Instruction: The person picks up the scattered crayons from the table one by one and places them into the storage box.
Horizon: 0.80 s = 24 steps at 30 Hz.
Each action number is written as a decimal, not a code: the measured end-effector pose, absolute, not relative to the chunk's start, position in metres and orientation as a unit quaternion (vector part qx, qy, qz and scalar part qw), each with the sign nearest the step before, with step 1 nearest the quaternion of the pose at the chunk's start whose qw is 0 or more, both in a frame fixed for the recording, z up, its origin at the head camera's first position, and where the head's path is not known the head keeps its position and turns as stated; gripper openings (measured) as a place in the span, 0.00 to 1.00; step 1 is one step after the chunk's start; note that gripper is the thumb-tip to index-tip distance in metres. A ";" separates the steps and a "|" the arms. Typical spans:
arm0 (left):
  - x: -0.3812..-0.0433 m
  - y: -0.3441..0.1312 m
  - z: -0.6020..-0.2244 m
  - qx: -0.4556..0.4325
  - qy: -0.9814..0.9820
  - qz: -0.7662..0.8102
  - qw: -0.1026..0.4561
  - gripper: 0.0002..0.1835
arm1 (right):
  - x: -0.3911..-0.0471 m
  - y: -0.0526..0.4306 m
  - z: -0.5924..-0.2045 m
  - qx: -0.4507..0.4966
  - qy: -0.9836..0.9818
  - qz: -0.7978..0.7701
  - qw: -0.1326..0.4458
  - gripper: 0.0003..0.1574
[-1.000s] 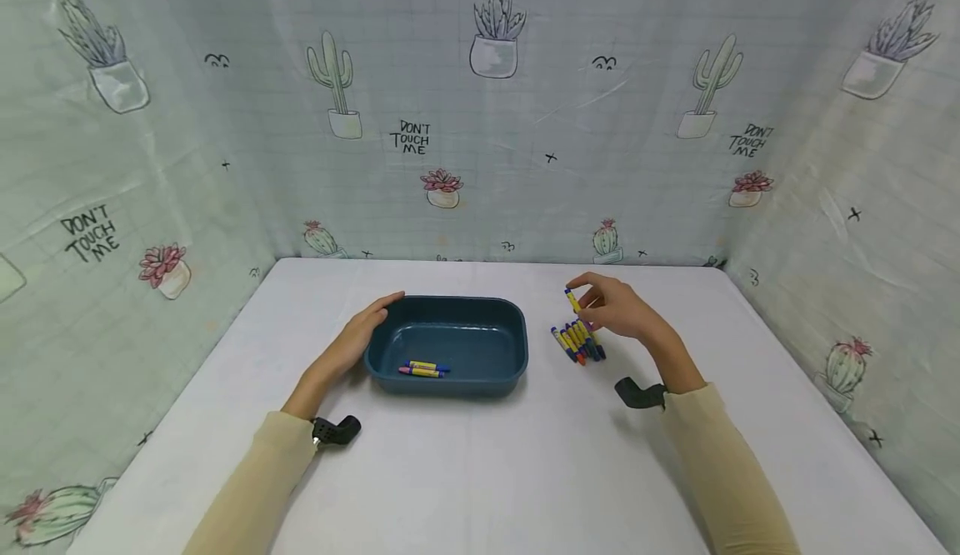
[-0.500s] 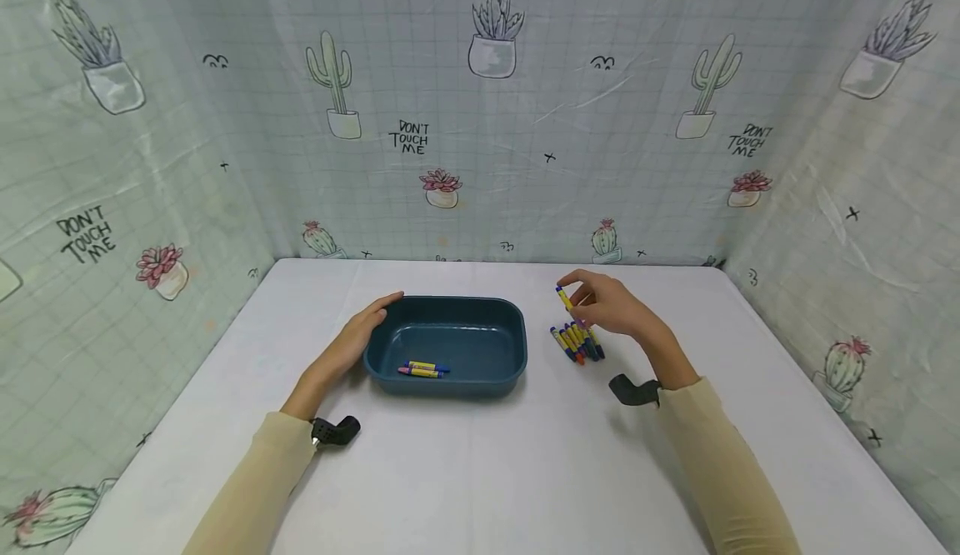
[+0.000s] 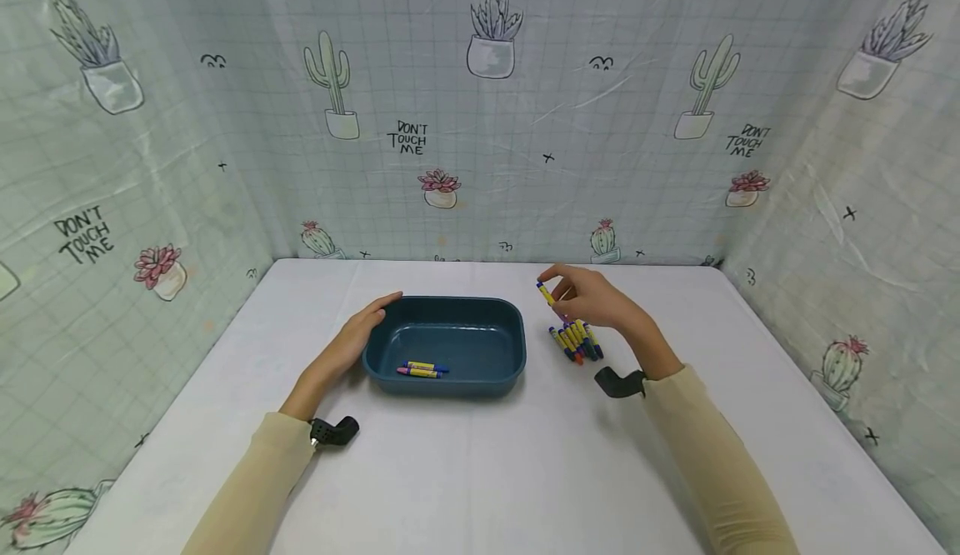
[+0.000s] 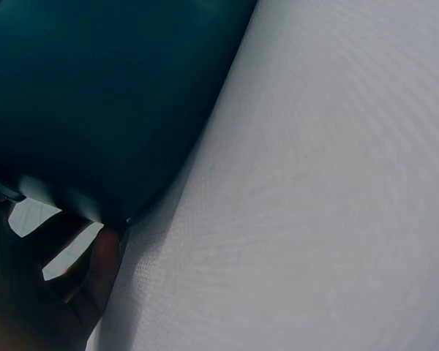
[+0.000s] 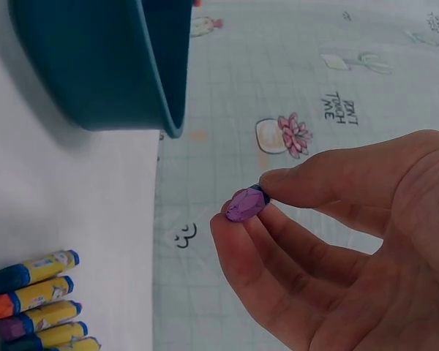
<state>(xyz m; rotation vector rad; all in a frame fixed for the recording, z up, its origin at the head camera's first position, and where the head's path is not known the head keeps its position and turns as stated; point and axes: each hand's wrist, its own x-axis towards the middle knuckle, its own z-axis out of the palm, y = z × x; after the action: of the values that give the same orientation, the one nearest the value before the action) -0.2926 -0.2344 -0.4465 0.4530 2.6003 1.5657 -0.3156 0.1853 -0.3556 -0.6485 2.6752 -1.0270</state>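
Purple tipped the crayon (image 3: 547,293) that the right hand (image 3: 587,295) pinched, right of the blue tray (image 3: 450,389).
Transfer from the crayon pile (image 3: 576,341) seemed in hand; the next move likely called for a leftward carry, then release. The left hand (image 3: 351,345) touched the tray's left end; whether it gripped, I couldn't tell.

We list: one white tabletop (image 3: 472,472), beneath left hand (image 3: 357,334) and right hand (image 3: 598,298); one pale gridded cloth (image 3: 480,138), beyond both, printed with potted cactus (image 3: 603,240) behind right hand, red succulent (image 3: 156,265) leftward of left hand.
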 end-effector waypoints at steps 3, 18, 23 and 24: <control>-0.299 -0.238 -0.458 0.148 0.848 0.509 0.029 0.27 | -0.316 0.180 -0.351 -0.225 0.906 -0.342 0.103 0.31; -0.301 -0.241 -0.464 0.160 0.846 0.508 0.021 0.27 | -0.317 0.156 -0.340 -0.251 0.898 -0.334 0.136 0.30; -0.300 -0.240 -0.462 0.155 0.849 0.505 0.022 0.27 | -0.316 0.146 -0.336 -0.262 0.899 -0.323 0.140 0.30; -0.299 -0.240 -0.461 0.154 0.848 0.507 0.024 0.27 | -0.316 0.144 -0.335 -0.265 0.898 -0.321 0.142 0.30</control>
<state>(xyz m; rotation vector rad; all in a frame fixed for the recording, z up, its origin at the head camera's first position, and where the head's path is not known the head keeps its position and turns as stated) -0.2991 -0.2397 -0.4611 0.4754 2.6243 1.5681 -0.3157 0.1437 -0.3352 -0.7650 2.5925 -0.9254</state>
